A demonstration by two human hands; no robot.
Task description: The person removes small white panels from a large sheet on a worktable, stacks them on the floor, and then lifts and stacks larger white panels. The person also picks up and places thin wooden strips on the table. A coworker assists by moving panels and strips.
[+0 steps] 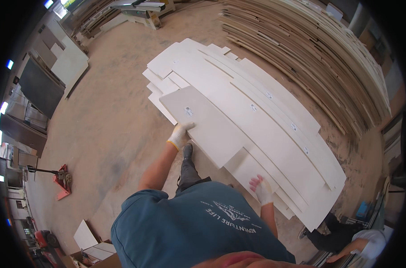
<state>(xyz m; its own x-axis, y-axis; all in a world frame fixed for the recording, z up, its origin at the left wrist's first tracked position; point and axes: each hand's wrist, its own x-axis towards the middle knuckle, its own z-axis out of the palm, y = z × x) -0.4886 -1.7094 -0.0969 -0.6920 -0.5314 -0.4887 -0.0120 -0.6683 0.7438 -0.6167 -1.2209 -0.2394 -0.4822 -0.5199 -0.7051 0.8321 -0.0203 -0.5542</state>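
My left hand (181, 135), in a white work glove with a yellow cuff, grips the near edge of a small off-white board (207, 123). Its thumb lies on top and the other fingers are hidden by the edge. This board rests at a slant over the left part of a stack of white boards (278, 129) of differing lengths, several bearing small labels. My right hand (262, 189), gloved with the fingertips bare, is open over the near side of the stack, past the small board's right end. Nothing shows in it; whether it touches a board I cannot tell.
Tall piles of brown-edged boards (296, 53) stand beyond the stack. A red pallet jack (63, 181) is at the left, with panels (42, 85) leaning farther off. Another person's arm (352, 248) shows at the lower right. A machine (142, 11) stands far back.
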